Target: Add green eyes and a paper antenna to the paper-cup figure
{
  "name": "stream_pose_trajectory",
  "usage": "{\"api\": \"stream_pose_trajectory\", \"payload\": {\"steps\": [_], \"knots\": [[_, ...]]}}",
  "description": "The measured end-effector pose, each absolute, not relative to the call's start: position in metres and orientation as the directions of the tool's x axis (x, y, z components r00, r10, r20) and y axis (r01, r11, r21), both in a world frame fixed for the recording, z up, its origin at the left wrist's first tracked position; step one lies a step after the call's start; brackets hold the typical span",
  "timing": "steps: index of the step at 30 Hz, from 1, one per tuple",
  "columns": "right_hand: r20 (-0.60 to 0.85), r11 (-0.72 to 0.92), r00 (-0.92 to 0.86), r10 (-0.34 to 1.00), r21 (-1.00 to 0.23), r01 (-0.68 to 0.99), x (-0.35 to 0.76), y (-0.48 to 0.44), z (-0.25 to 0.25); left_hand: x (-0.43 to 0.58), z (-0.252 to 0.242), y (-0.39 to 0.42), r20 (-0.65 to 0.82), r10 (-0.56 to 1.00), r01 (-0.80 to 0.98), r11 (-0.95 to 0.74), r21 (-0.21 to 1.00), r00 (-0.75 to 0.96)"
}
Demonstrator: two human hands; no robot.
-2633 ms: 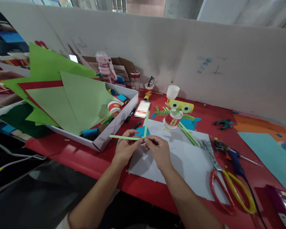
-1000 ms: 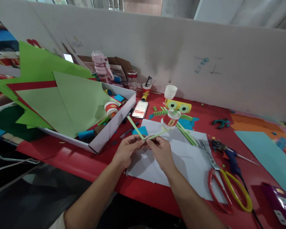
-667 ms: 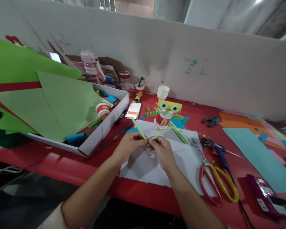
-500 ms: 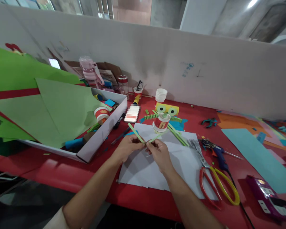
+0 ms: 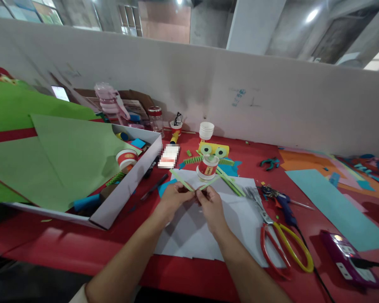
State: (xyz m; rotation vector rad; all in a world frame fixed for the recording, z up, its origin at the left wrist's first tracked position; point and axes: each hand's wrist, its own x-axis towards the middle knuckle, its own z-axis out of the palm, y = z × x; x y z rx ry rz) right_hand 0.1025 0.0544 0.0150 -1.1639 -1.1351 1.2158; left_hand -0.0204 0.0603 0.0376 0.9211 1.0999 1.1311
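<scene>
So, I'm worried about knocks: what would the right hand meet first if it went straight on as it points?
Past the green paper strip in its grip, the right hand would probably meet the paper cup below the round eyes; depth is unclear.

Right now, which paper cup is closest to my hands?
The red-and-white cup between green springy arms, just beyond your right hand. The boxed cup, the glasses-holding cup and the stacked cups sit farther off.
</scene>
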Motion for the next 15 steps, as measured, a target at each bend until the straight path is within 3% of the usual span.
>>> {"api": "stream_pose_trajectory", "payload": {"steps": [4,10,12,15], "knots": [[-0.019,-0.009,0.049,0.999,-0.981,-0.195,0.102,0.051,0.024,-0.039,0.036,0.062,-0.058,0.979,-0.174,0.092,0.980,0.194],[-0.023,0.077,0.321,0.947,-0.953,-0.295,0.111,0.055,0.028,-0.054,0.038,0.065,-0.052,0.969,-0.186,0.099,0.977,0.242],[-0.010,0.082,0.303,0.953,-0.953,-0.291,0.112,0.054,0.027,-0.051,0.036,0.064,-0.044,0.975,-0.239,0.097,0.966,0.218],[-0.023,0.006,0.130,0.991,-0.976,-0.215,0.112,0.045,0.024,-0.042,0.032,0.060,-0.044,0.979,-0.272,0.099,0.957,0.200]]}}
